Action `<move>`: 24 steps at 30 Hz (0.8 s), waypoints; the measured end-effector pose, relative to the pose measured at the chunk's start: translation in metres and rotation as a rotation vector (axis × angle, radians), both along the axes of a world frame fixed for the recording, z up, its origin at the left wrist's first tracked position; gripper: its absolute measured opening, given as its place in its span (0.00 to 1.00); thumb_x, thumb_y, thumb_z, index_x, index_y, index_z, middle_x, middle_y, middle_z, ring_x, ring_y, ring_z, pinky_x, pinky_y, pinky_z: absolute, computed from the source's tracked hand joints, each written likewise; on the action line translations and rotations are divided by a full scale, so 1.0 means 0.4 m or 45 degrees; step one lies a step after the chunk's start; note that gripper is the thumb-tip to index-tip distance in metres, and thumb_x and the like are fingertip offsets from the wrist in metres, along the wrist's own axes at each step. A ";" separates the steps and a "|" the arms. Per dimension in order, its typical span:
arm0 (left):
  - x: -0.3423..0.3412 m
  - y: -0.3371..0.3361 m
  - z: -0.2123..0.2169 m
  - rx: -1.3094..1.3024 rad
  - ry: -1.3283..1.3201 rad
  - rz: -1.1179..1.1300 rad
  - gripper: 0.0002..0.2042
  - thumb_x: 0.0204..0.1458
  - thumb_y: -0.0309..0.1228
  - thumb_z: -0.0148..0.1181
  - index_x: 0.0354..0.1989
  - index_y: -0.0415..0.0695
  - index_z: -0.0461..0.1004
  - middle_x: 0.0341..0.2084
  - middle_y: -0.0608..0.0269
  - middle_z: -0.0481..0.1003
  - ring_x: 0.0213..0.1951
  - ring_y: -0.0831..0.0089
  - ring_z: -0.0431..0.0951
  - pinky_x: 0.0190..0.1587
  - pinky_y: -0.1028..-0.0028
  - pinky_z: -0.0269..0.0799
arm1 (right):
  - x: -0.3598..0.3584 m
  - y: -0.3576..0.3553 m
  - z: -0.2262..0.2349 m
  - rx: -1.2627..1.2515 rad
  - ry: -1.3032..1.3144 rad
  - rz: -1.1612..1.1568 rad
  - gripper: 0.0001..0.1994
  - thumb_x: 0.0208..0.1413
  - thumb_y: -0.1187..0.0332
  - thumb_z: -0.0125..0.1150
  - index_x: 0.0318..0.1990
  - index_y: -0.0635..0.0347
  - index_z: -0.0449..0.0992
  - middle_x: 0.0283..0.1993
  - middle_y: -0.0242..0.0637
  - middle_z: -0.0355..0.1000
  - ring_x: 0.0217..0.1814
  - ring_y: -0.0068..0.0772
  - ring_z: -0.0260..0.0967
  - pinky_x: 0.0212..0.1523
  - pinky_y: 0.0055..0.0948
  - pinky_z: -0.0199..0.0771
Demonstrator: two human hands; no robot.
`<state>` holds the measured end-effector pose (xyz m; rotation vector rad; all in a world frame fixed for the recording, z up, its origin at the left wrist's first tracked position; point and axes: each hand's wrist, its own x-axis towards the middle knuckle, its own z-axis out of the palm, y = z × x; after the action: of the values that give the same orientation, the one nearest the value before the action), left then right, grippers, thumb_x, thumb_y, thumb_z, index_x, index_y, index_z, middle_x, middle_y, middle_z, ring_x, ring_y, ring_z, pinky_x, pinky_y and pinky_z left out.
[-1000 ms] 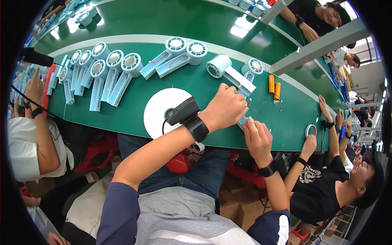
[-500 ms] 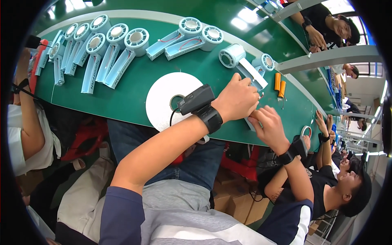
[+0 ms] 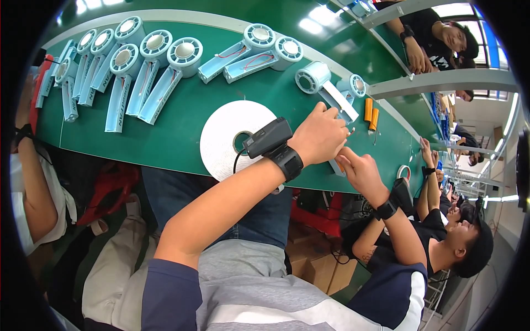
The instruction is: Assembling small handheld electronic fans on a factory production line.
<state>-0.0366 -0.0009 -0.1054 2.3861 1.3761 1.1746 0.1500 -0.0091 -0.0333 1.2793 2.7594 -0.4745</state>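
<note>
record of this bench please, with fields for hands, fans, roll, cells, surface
left hand: curled, fingertips turned away; grip unclear
right hand: fingertips close to the left hand; grip unclear
at the hands: light blue part, mostly hidden
fans beyond hands: two light blue fans
fans at left: fan group, handles pointing toward the person
fans with red wires: wired pair, upper middle
roll: white roll, lying flat
cells: two orange cylinders
surface: green table
</note>
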 end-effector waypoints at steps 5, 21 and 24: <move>-0.001 0.013 0.005 0.004 -0.010 -0.005 0.08 0.53 0.36 0.61 0.27 0.47 0.79 0.27 0.68 0.77 0.39 0.68 0.74 0.44 0.65 0.63 | 0.000 0.022 -0.005 -0.065 -0.015 -0.053 0.04 0.65 0.69 0.54 0.41 0.55 0.75 0.19 0.39 0.70 0.21 0.48 0.72 0.24 0.40 0.69; 0.024 0.063 0.052 -0.032 0.054 0.025 0.08 0.54 0.36 0.63 0.25 0.48 0.78 0.25 0.72 0.73 0.38 0.70 0.71 0.41 0.65 0.61 | 0.002 0.056 -0.013 0.556 0.279 0.073 0.06 0.50 0.66 0.71 0.29 0.53 0.77 0.19 0.29 0.61 0.22 0.32 0.60 0.22 0.32 0.62; 0.033 0.066 0.057 -0.055 0.060 0.021 0.08 0.54 0.36 0.63 0.25 0.48 0.78 0.25 0.72 0.73 0.38 0.70 0.71 0.41 0.65 0.61 | 0.011 0.056 0.002 0.580 0.271 0.107 0.07 0.48 0.69 0.71 0.31 0.56 0.76 0.21 0.30 0.62 0.23 0.33 0.60 0.23 0.33 0.63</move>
<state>-0.0233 0.0255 -0.0824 2.3913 1.4232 1.0880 0.1543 0.0131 -0.0325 1.2386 3.2136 0.0356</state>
